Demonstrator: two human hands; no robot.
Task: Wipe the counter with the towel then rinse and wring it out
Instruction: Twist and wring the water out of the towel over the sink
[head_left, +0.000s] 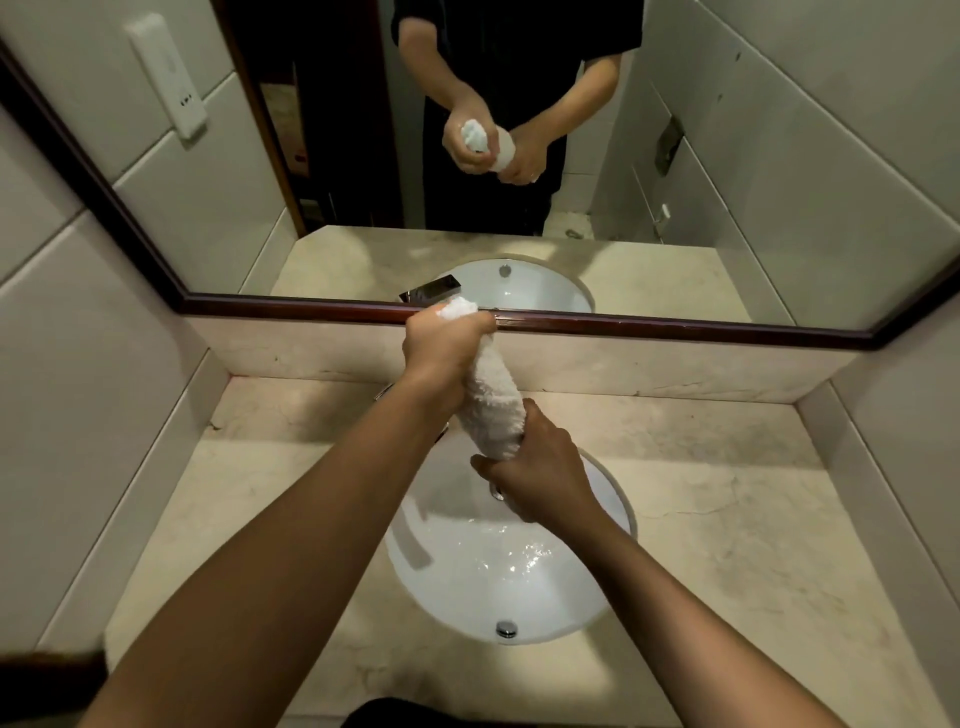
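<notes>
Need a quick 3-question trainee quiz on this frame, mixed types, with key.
1. True or false: the towel lies flat on the counter.
2. Which hand grips the towel's upper end? A) left hand B) right hand
3. Fill in: the towel is held above the ____.

Key:
1. False; both hands hold it rolled up.
2. A
3. sink, which has water in it.

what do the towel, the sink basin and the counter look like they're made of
Towel: white terry cloth, going by its fuzzy looped pile. Sink basin: glossy white glazed ceramic, probably, as it shows sharp highlights. Counter: beige marble or similar stone, judging by its veins and hairline cracks, with a dull, smudged finish.
</notes>
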